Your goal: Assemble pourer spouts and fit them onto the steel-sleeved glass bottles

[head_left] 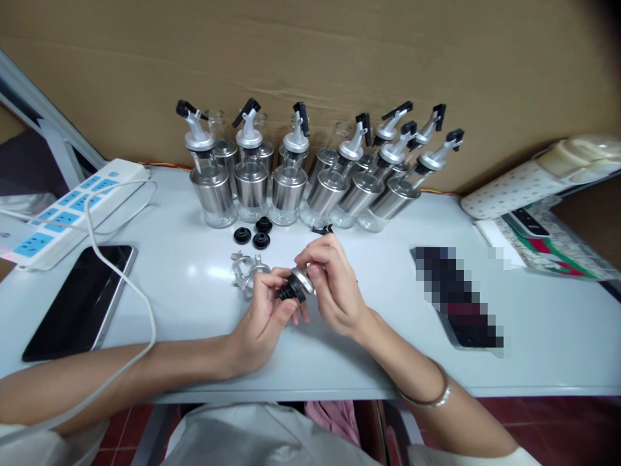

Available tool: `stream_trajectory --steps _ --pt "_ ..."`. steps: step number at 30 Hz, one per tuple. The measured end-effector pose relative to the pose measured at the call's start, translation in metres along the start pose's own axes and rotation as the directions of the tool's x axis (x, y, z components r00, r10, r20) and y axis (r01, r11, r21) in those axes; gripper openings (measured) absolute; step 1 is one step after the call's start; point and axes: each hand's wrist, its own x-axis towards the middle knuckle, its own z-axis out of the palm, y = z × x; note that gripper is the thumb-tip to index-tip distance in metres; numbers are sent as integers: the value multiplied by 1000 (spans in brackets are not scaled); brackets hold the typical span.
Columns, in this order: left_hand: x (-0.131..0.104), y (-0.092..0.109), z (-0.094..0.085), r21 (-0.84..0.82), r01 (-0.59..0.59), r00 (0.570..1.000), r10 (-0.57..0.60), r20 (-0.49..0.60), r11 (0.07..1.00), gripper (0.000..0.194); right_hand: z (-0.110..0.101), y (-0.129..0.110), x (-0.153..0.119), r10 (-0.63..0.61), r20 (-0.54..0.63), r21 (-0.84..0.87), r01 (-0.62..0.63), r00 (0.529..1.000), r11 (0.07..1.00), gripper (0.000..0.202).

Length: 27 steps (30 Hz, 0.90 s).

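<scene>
Near the table's front middle, my left hand (pixel 266 320) grips a black ribbed stopper (pixel 290 291). My right hand (pixel 337 288) pinches the silver spout cap (pixel 303 279), which meets the stopper's wide end; its spout side is hidden by my fingers. Silver spout parts (pixel 248 272) lie just beyond my left hand. Behind them sit three black stoppers (pixel 262 239). A small black lever piece (pixel 322 229) shows just past my right fingertips. Glass bottles with steel sleeves (pixel 290 188) stand at the back, several topped with silver spouts and black levers (pixel 249 133).
On the left are a white power strip (pixel 82 210), a dark tablet (pixel 80 304) and a white cable (pixel 126 278) crossing over my left forearm. A pixelated phone (pixel 458 301) and a dotted bottle (pixel 509 184) lie on the right. Cardboard (pixel 310 52) stands behind.
</scene>
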Motion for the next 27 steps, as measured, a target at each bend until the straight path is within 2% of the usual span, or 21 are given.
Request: stream_trajectory --steps 5,7,12,15,18,22,27 --pt "4 4 -2 65 39 990 -30 -137 997 36 0 4 3 -85 140 1 86 986 996 52" --pt "4 4 -2 66 37 989 -27 -145 997 38 1 7 4 -80 169 -5 82 982 997 57" --pt "3 0 -3 70 47 993 -39 -114 996 38 1 8 4 -74 198 35 69 977 997 58" --pt "0 -2 -5 91 22 995 -13 -103 996 36 1 3 4 -98 201 47 91 975 995 55" --pt "-1 -1 -6 107 45 996 -37 -81 993 35 1 0 5 -93 205 73 80 974 994 49" --pt "0 1 -6 107 101 989 -88 -117 989 38 3 1 4 -56 209 92 37 976 995 42" --pt "3 1 -6 118 94 984 -74 -164 989 41 3 4 3 -39 250 70 22 968 997 45"
